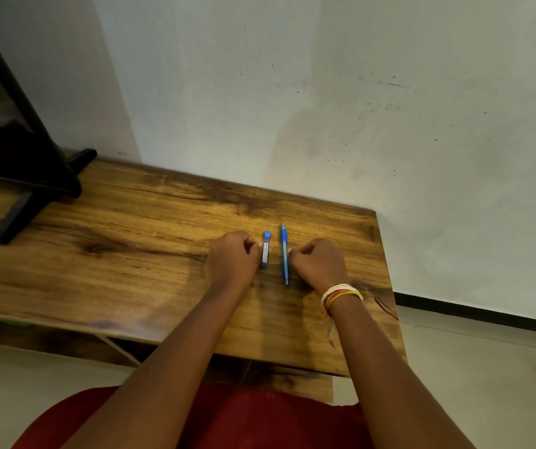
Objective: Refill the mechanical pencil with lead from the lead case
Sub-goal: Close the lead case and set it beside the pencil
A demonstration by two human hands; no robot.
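Evidently at the pick-up step, the left hand (231,260) pinches the lead case (266,251) and the right hand (320,264) the mechanical pencil (284,254), both flat on the wooden table (130,238); lifting and opening them likely comes next.
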